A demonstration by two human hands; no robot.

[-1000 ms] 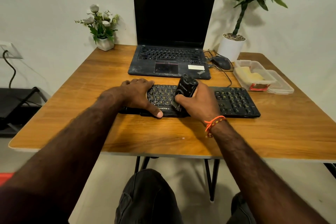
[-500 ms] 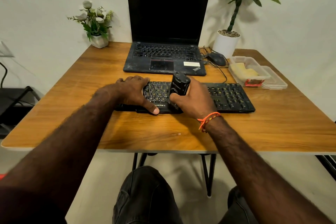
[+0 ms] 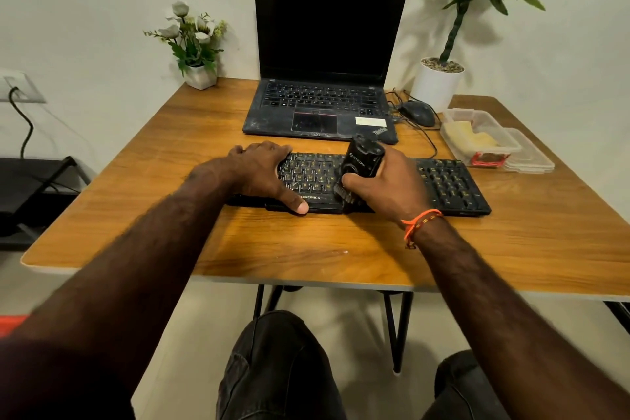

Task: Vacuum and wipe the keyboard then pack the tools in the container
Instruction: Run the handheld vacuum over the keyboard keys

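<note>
Vacuuming continues with little shift from a second ago: right hand [image 3: 387, 186] grips one small black handheld vacuum [image 3: 361, 164] on one black corded keyboard [image 3: 446, 184] at table centre, left hand [image 3: 262, 174] pressing flat at nine o'clock, one clear plastic container [image 3: 477, 133] waiting at two o'clock.

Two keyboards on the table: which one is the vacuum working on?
The separate black keyboard nearest the person; the left hand rests on it, the right hand holds the vacuum there. The laptop behind is untouched.
</note>
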